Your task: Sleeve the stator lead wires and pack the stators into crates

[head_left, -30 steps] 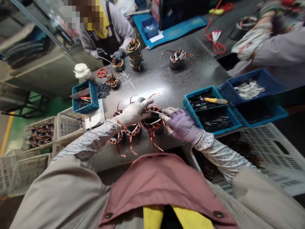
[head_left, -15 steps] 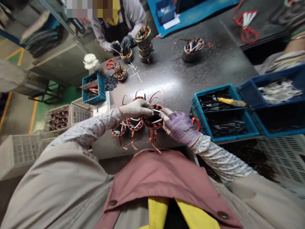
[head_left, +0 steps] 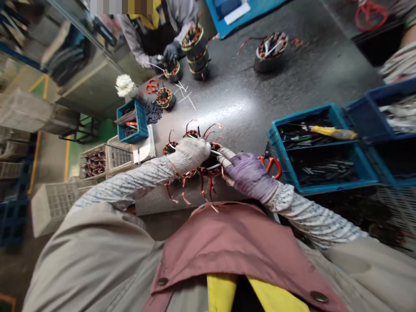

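In front of me stands a motor stator (head_left: 209, 170), a dark ring with copper windings and reddish leads hanging from its near and far sides. My left hand (head_left: 191, 152), in a white knit glove, is closed over its left part, with a thin white sleeve (head_left: 216, 151) running out from the fingers. My right hand (head_left: 249, 177), in a purple glove with pale fingertips, is curled on the stator's right rim. More stators sit close on the left, partly hidden by my left hand. Red-handled scissors (head_left: 274, 168) lie right of my right hand.
Blue bins (head_left: 292, 189) with dark sleeves and a yellow-handled tool (head_left: 334, 131) stand at right. A small blue box (head_left: 144, 130) is at left. Across the table (head_left: 224, 104), a person's gloved hands (head_left: 170, 54) work on a stator beside a stack of stators (head_left: 197, 56).
My left hand has turned and closed more over the stator, its knuckles now hiding more of it. My right hand stays at the rim. The view has shifted slightly.
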Available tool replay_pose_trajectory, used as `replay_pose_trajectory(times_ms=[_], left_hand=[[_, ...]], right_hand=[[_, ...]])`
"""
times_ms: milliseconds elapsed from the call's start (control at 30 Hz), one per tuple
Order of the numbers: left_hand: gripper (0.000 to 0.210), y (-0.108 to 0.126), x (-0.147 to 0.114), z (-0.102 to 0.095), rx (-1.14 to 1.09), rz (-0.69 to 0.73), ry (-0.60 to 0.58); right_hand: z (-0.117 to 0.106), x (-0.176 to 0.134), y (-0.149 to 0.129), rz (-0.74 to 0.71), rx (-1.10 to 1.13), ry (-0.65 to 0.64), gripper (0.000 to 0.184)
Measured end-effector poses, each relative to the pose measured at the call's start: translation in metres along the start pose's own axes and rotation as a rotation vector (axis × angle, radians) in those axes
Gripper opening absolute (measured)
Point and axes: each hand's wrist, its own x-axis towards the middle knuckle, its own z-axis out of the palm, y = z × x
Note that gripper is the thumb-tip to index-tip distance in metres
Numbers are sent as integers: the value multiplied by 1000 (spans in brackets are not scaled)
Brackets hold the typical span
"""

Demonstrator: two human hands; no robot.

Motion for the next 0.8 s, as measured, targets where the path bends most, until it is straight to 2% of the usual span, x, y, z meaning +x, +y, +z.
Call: replay_pose_trajectory(times_ms=[67,167,200,267,333,400,533,600,667,800], left_hand=[[22,-6,6,0,-173,62,-63],[24,-23,-6,1,-702,173,-197],[26,-29,-13,1,-849,227,-215],[29,-39,-24,1,-988,332,-161],[28,-47,-25,3,-919,398,-53],[25,-49,-17,8,-697,453,-30],[37,-36,5,10,-189,596,-199],[34,-28,9,5,-25,615,-247],[30,-24,5,2,7,586,-249],[38,-30,-13,4,-266,469,-194]], right_hand=[[-2,1,-1,20,18,-14,48],[-4,4,-3,54,46,-41,46],[-4,5,-3,55,53,-52,46],[-2,6,-2,48,58,-69,47],[0,6,0,35,55,-55,48],[2,5,1,26,44,-19,48],[4,2,-1,35,25,19,48],[4,1,-2,39,26,14,48],[4,0,-2,38,37,13,48],[7,1,-3,35,64,52,49]])
